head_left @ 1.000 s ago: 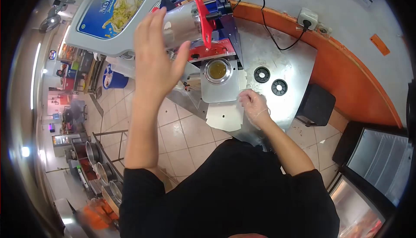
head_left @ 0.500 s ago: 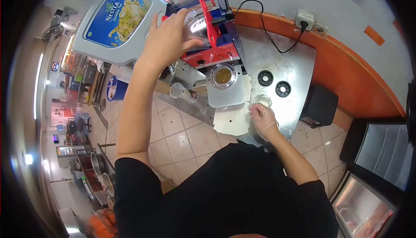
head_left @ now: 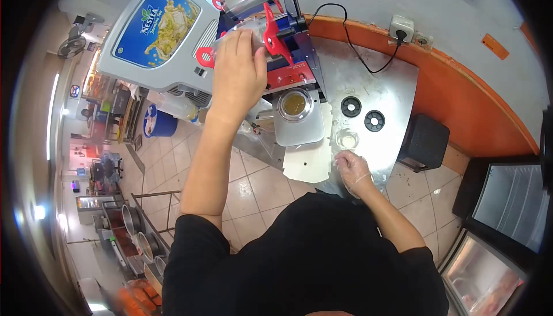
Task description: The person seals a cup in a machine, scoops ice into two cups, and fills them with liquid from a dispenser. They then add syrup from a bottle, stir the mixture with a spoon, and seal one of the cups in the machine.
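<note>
My bare left hand (head_left: 239,74) is wrapped over the film roll (head_left: 258,33) on the upper part of a cup sealing machine, between its red end flanges. Below it is the machine's red control panel (head_left: 292,76). A cup of brownish liquid (head_left: 295,105) sits in the metal tray (head_left: 299,136) that sticks out in front. My right hand (head_left: 353,172), in a clear plastic glove, hovers by the counter with its fingers curled in and nothing visible in them. Just beyond those fingers stands a clear plastic cup (head_left: 347,139).
Two black round discs (head_left: 363,113) lie on the metal counter (head_left: 380,80). A drink dispenser (head_left: 155,28) stands left of the machine. A black cable (head_left: 347,22) runs to a wall socket (head_left: 401,27). A blue bin (head_left: 161,123) is on the floor.
My left hand has shifted right and down, over the front of the film roll. The gloved right hand has drawn slightly back from the clear cup, which now shows more fully.
</note>
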Demonstrator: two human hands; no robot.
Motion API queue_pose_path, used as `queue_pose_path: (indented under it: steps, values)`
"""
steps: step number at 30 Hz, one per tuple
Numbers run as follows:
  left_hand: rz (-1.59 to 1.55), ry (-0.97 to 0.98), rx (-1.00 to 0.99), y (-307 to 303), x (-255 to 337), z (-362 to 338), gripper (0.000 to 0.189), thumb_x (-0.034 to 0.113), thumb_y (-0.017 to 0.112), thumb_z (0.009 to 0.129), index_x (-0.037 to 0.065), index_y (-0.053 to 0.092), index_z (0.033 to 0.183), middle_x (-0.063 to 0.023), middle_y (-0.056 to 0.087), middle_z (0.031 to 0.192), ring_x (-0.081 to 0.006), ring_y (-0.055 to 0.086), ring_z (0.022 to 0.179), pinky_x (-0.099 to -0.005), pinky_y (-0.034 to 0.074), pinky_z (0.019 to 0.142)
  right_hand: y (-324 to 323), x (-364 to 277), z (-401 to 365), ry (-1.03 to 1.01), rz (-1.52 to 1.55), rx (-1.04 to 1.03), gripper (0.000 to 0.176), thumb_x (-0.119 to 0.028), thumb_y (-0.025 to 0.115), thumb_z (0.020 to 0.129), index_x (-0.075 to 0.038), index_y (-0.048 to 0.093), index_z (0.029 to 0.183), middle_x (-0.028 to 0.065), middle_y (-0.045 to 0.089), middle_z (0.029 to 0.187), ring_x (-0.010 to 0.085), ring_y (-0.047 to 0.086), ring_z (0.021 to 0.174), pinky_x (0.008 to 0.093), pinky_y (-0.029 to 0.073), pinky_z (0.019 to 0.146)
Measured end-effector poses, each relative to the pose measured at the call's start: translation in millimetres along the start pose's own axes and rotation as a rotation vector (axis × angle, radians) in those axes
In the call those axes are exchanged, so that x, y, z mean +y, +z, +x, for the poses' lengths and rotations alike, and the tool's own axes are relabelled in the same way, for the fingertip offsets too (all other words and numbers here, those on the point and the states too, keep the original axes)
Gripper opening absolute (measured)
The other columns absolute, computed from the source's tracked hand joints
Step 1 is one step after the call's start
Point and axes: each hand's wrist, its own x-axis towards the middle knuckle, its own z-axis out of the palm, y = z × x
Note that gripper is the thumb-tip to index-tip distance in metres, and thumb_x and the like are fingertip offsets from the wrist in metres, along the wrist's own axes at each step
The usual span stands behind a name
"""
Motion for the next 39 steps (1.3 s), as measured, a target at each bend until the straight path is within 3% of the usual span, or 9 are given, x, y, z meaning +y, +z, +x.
queue_pose_path:
  steps: [6,10,12,14,17,21,32,38,39]
  values:
    - [-0.071,-0.049,-0.035,21,-21,21,0.041,0.024,0.055,0.1,-0.006,0.06,0.127,-0.0277,0.066,0.122,-0.0446,0.06,0.117,-0.0525,0.045,0.104,-1,9,-5,0.108,-0.015,-0.04,0.017,-0.012,0.06,0.098,-0.001,0.072,0.105,0.0134,0.074,0.085,0.0216,0.07,0.076,0.035,0.055,0.073]
    - [-0.089,-0.233,-0.383,21,-37,55,0.042,0.032,0.044,0.102,0.003,0.067,0.122,-0.0217,0.073,0.107,-0.0465,0.067,0.104,-0.0553,0.049,0.098,11,18,-5,-0.014,0.043,0.025,0.017,-0.014,0.06,0.098,-0.005,0.072,0.105,0.0155,0.07,0.076,0.0244,0.063,0.062,0.0383,0.052,0.065]
    - [0.153,-0.052,-0.616,28,-51,71,0.04,0.032,0.045,0.102,0.006,0.069,0.118,-0.0195,0.073,0.113,-0.0436,0.066,0.11,-0.0589,0.047,0.097,11,14,-6,-0.042,0.054,0.02,0.017,-0.015,0.06,0.098,-0.005,0.072,0.105,0.0161,0.069,0.075,0.0254,0.063,0.062,0.0387,0.052,0.064]
    - [0.267,0.096,-0.522,40,-63,73,0.039,0.037,0.048,0.102,0.006,0.07,0.109,-0.0181,0.072,0.117,-0.0392,0.066,0.113,-0.0595,0.048,0.095,7,4,-6,-0.001,-0.08,-0.045,0.017,-0.016,0.06,0.098,-0.006,0.072,0.105,0.0184,0.07,0.08,0.0289,0.065,0.066,0.0387,0.053,0.069]
    - [0.39,0.098,0.119,30,-46,85,0.035,0.04,0.066,0.096,0.005,0.067,0.091,-0.015,0.072,0.1,-0.0351,0.066,0.095,-0.0507,0.049,0.08,7,7,-8,0.021,-0.073,-0.062,0.017,-0.017,0.06,0.098,-0.007,0.072,0.105,0.0204,0.071,0.087,0.0321,0.067,0.071,0.0393,0.054,0.071]
    - [0.181,-0.163,0.058,8,-29,64,0.036,0.039,0.066,0.098,0.004,0.069,0.093,-0.0126,0.07,0.081,-0.0389,0.066,0.085,-0.0508,0.047,0.078,3,15,-12,-0.026,-0.063,-0.024,0.017,-0.017,0.06,0.097,-0.006,0.072,0.105,0.0212,0.072,0.089,0.0335,0.069,0.075,0.0405,0.055,0.074]
    - [-0.037,-0.097,-0.004,17,-17,3,0.043,0.028,0.062,0.1,0.0,0.056,0.132,-0.0197,0.063,0.126,-0.0393,0.057,0.124,-0.0544,0.04,0.111,-13,21,-16,0.039,-0.072,-0.051,0.019,-0.015,0.06,0.097,-0.003,0.072,0.104,0.0221,0.073,0.09,0.0358,0.07,0.077,0.0413,0.055,0.076]
    - [0.054,-0.259,-0.558,16,-39,59,0.051,0.037,0.034,0.103,0.007,0.068,0.125,-0.0186,0.069,0.129,-0.0398,0.061,0.125,-0.0642,0.03,0.116,9,2,-4,0.006,-0.054,-0.123,0.016,-0.014,0.061,0.098,-0.004,0.071,0.105,0.0206,0.072,0.088,0.0315,0.068,0.075,0.0393,0.055,0.075]
    - [0.126,-0.145,-0.332,36,-53,55,0.047,0.039,0.04,0.103,0.007,0.068,0.122,-0.0166,0.07,0.127,-0.0392,0.061,0.123,-0.0625,0.034,0.112,13,-4,-4,-0.001,-0.053,-0.15,0.016,-0.014,0.061,0.098,-0.004,0.071,0.106,0.0199,0.071,0.088,0.0298,0.068,0.075,0.0385,0.054,0.074]
